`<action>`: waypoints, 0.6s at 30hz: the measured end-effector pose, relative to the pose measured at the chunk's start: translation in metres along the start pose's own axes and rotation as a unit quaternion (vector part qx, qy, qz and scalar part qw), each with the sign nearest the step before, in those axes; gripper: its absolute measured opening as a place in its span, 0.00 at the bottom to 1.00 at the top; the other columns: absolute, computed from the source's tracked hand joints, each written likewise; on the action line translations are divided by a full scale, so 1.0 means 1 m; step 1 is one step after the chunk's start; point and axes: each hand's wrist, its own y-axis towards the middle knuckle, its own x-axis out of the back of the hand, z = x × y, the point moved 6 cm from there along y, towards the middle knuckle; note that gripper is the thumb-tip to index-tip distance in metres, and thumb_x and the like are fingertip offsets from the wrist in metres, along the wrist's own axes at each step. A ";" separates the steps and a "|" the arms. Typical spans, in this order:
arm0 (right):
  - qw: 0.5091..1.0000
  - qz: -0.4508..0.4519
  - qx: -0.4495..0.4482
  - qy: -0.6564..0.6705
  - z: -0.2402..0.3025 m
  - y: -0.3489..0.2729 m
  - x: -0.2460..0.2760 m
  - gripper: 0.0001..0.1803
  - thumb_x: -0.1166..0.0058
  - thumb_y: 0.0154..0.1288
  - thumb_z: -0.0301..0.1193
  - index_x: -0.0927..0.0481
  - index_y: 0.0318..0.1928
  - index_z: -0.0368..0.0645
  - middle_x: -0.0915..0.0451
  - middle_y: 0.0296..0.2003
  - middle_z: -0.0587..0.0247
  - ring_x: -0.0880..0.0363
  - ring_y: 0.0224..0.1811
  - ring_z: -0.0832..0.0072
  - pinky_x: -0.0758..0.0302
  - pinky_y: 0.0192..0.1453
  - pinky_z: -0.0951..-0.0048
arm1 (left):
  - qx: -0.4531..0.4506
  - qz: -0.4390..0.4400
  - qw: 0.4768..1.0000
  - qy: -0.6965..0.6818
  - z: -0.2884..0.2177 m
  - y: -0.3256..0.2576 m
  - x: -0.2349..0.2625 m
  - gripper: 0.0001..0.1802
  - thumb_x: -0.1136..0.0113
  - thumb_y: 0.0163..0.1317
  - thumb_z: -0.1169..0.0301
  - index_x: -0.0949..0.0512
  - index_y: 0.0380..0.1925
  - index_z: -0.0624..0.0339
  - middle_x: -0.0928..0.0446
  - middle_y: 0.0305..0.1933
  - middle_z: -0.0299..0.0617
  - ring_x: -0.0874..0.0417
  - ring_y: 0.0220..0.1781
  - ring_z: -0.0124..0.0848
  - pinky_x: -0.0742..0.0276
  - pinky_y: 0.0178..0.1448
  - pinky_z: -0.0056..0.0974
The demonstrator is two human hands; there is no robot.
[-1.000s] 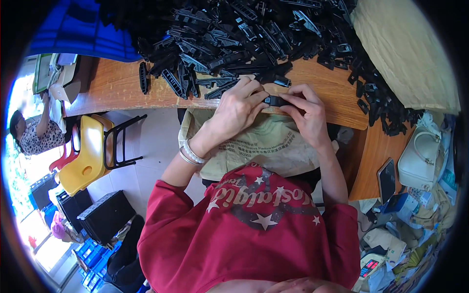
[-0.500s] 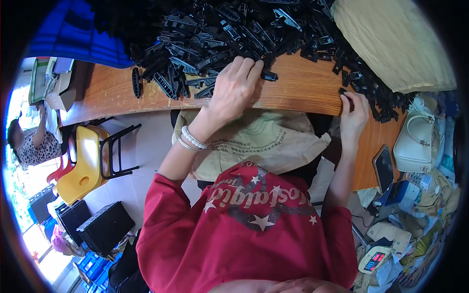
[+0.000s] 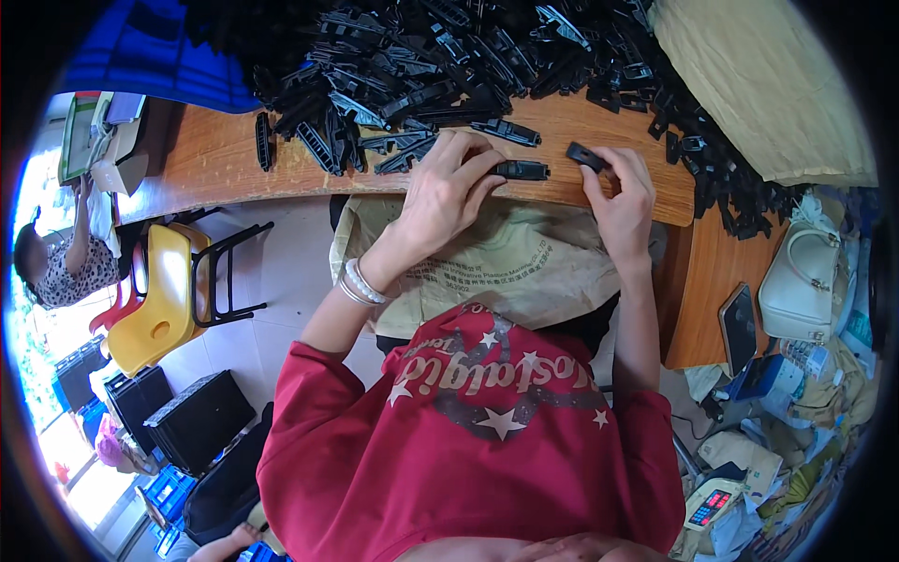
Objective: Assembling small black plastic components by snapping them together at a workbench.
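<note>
Above the near edge of the wooden table (image 3: pixel 562 192), my left hand (image 3: pixel 445 192) is closed on a long black plastic part (image 3: pixel 523 170) that points to the right. Facing it, my right hand (image 3: pixel 623 199) pinches a short black plastic piece (image 3: pixel 586 156) between thumb and fingers. The two parts are apart, with a small gap between them. Beyond my left hand lies another long black part (image 3: pixel 507 131), at the front of a heap of similar long black parts (image 3: pixel 403 80). Smaller black pieces (image 3: pixel 740 187) lie heaped to the right.
A beige sack (image 3: pixel 768 94) stands at the far right, and a blue bin (image 3: pixel 159 61) at the far left. A phone (image 3: pixel 738 328) and a white handbag (image 3: pixel 801 286) lie right. Another person (image 3: pixel 80 253) is near a yellow chair (image 3: pixel 169 300); someone's forearm (image 3: pixel 220 547) shows lower left.
My right hand has moved left from the small-piece heap, bringing the short black piece toward my left hand. My left hand has drawn back from the heap with a long part.
</note>
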 end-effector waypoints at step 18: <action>0.961 0.125 -0.008 0.247 0.014 0.010 -0.020 0.15 0.36 0.53 0.15 0.16 0.43 0.32 0.23 0.37 0.61 0.24 0.36 0.73 0.27 0.38 0.75 | -0.046 0.015 0.999 -0.025 0.005 0.004 -0.004 0.13 0.33 0.51 0.80 0.19 0.38 0.66 0.22 0.39 0.46 0.23 0.41 0.44 0.24 0.43 0.42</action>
